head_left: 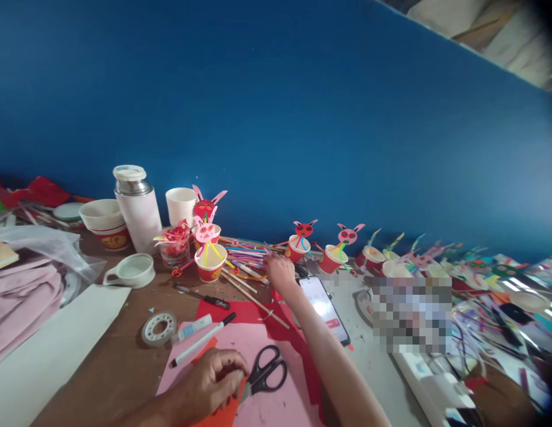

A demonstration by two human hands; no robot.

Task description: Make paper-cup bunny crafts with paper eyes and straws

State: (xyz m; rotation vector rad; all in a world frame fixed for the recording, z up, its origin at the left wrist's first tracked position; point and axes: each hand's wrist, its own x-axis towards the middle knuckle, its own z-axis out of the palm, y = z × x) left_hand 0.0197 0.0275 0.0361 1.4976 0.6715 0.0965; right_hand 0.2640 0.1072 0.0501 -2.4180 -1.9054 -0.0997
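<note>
My left hand [218, 382] is closed at the bottom of the head view, pinching a piece of orange paper [227, 413]. Black-handled scissors [267, 370] lie right beside it on pink paper [253, 338], their blades by the orange piece. Farther off, my right hand [280, 271] reaches over a pile of thin coloured sticks [249, 255]. Its fingers are bent together at the pile's right end; what they grip, if anything, is too small to make out. Close by stands a red paper cup [298, 252] with a red paper animal head.
A phone [323, 308] lies under my right forearm. Left of the paper are a tape roll [159, 328], a white marker [200, 343] and a black pen [205, 296]. A thermos [138, 213], a mug [133, 271] and decorated cups [210, 264] stand along the blue wall [258, 118].
</note>
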